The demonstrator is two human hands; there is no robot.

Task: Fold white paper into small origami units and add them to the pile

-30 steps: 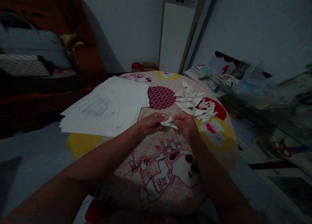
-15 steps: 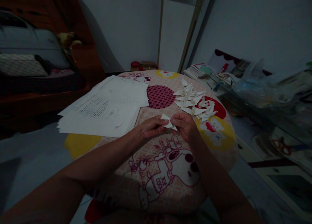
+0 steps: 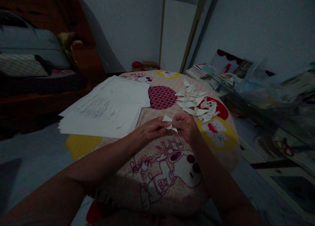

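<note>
Between my two hands is a small folded piece of white paper (image 3: 168, 119), held just above the cloth-covered table. My left hand (image 3: 156, 128) pinches its left side, thumb on top. My right hand (image 3: 185, 126) is closed on its right side, with fingertips close to the left thumb. The fingers cover part of the folds. Beyond my right hand lies a heap of folded white paper cranes (image 3: 194, 103). To the left, a stack of printed paper sheets (image 3: 108, 104) rests on the table.
A patterned cloth (image 3: 169, 180) covers the round table. At right stands a glass-topped cabinet (image 3: 261, 111) with a plastic bag (image 3: 256, 85), papers and scissors (image 3: 284, 148). A wooden bench (image 3: 88, 62) with bags is at far left, and a tall white appliance (image 3: 174, 32) stands behind.
My fingers have shifted slightly on the folded paper, the right fingertips now nearer the left thumb. The stack and the heap of cranes stay as they were.
</note>
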